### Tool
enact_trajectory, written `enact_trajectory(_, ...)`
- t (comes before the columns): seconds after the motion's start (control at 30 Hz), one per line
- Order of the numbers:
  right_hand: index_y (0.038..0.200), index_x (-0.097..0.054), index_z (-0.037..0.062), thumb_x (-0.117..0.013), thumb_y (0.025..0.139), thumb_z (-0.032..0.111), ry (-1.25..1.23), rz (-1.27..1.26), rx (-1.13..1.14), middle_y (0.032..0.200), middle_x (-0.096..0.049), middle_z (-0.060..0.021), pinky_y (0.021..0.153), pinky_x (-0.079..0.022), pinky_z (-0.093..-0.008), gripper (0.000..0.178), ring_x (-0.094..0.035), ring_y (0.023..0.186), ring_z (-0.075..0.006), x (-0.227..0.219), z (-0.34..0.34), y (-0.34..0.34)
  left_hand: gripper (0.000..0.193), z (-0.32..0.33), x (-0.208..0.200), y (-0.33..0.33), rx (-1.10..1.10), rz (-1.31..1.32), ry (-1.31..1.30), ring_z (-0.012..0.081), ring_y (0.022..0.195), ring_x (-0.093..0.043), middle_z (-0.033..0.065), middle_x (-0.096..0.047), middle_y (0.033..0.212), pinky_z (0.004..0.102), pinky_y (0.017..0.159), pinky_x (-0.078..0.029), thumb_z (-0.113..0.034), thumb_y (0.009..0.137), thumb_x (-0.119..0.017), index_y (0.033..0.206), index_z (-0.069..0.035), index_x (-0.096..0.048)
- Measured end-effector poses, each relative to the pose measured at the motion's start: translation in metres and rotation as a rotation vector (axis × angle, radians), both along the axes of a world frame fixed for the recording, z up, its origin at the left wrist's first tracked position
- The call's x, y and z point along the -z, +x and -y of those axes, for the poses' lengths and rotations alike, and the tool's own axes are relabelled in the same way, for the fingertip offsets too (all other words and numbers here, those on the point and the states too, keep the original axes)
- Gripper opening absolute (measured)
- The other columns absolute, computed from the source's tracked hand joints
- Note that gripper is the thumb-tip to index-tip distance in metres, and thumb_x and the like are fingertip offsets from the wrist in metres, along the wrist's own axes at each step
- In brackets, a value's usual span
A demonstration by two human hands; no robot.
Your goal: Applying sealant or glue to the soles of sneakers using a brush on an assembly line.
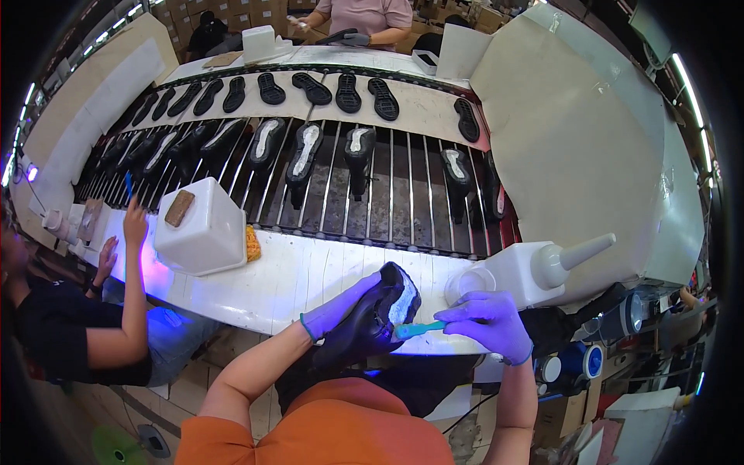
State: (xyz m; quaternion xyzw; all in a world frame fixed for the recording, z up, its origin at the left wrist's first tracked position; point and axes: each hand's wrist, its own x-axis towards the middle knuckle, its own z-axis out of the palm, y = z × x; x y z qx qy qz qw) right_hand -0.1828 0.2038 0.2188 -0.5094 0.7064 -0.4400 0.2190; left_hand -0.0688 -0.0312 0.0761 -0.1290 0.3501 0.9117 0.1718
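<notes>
My gloved left hand (339, 307) grips a black shoe upper (358, 329) at the bench's near edge, its fingers partly hidden behind it. The shoe's underside is turned up and bears a whitish patch along its middle. In my gloved right hand (490, 319) is a brush with a teal handle (422, 328), pinched between thumb and fingers. The brush head touches or nearly touches the edge of the shoe's underside. Just beyond my right hand stands a white round cup (470, 282), next to a white bottle with a long spout (535, 271).
A roller conveyor (411, 194) carries several black shoe uppers (304, 159); black soles (384, 99) lie on the board behind it. A white jug (203, 229) with a brown block stands left. A co-worker's hand (135, 221) holds something blue; another person (360, 23) works opposite.
</notes>
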Motion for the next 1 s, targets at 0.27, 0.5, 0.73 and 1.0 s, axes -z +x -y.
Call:
enact_trajectory(0.27,0.098,-0.076,0.0061,-0.076,0.077,0.012,0.014,0.056,0.035,0.079,-0.07,-0.0079,0.061,-0.049,-0.0272,0.021,-0.065,0.068,-0.0159,-0.001,-0.002,0.003,0.047,0.008,-0.002,-0.004,-0.071,0.05,-0.139,0.0149,0.109,-0.059,0.0078,-0.059,0.124,0.0306,0.1,-0.046,-0.037,0.101,-0.044,0.134,-0.005,-0.049)
enact_trajectory(0.5,0.096,-0.076,0.0069,-0.077,0.076,0.012,0.086,-0.068,0.092,0.075,-0.069,-0.007,0.059,-0.047,-0.0275,0.021,-0.062,0.064,-0.0147,-0.003,-0.006,0.005,0.046,0.006,-0.034,0.0,-0.191,0.072,-0.193,0.0124,0.09,-0.061,0.0054,-0.065,0.106,0.028,0.086,-0.05,-0.042,0.099,-0.048,0.119,-0.003,-0.061)
enact_trajectory(0.73,0.097,-0.076,0.0084,-0.076,0.079,0.02,0.153,-0.135,0.174,0.068,-0.063,-0.0085,0.055,-0.045,-0.0313,0.021,-0.058,0.057,-0.0177,-0.008,0.001,0.009,0.047,0.014,-0.03,0.002,-0.141,0.132,-0.269,0.011,0.093,-0.059,0.0054,-0.065,0.107,0.0272,0.085,-0.049,-0.042,0.1,-0.047,0.12,-0.002,-0.06)
enact_trajectory(1.0,0.105,-0.072,0.0016,-0.071,0.083,0.009,-0.056,-0.08,0.581,0.082,-0.069,-0.0077,0.065,-0.048,-0.0258,0.024,-0.061,0.068,-0.012,0.035,-0.013,-0.014,0.059,0.026,-0.008,0.0,-0.057,-0.114,-0.849,0.0163,0.096,-0.061,0.0105,-0.066,0.106,0.0312,0.09,-0.046,-0.047,0.097,-0.049,0.126,0.004,-0.055)
